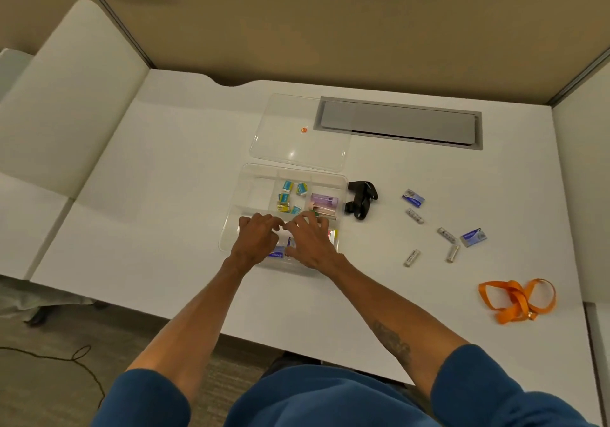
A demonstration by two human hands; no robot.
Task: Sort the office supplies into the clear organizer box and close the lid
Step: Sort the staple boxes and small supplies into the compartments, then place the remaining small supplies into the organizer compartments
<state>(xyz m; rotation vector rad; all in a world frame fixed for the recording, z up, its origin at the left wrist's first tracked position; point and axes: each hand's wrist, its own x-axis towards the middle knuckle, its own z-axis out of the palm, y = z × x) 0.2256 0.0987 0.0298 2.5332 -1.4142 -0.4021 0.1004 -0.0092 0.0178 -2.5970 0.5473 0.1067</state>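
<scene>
The clear organizer box (237, 225) lies open on the white desk, its lid (298, 144) folded back behind it. Small teal and yellow boxes (288, 196) fill a middle compartment, and a purple case (323, 200) sits to their right. My left hand (259, 240) and my right hand (310, 240) are both down in the front compartment, fingers bent, over small blue boxes (276, 254); what they grip is hidden. To the right of the box lie a black lanyard (361, 202), two blue boxes (413, 197) (473, 237), several white tubes (412, 257) and an orange lanyard (516, 299).
A grey cable hatch (399, 123) is set into the desk behind the lid. A small orange dot (304, 129) shows on the lid. Beige partition walls (330, 24) close the back and sides. The desk's front edge runs under my forearms.
</scene>
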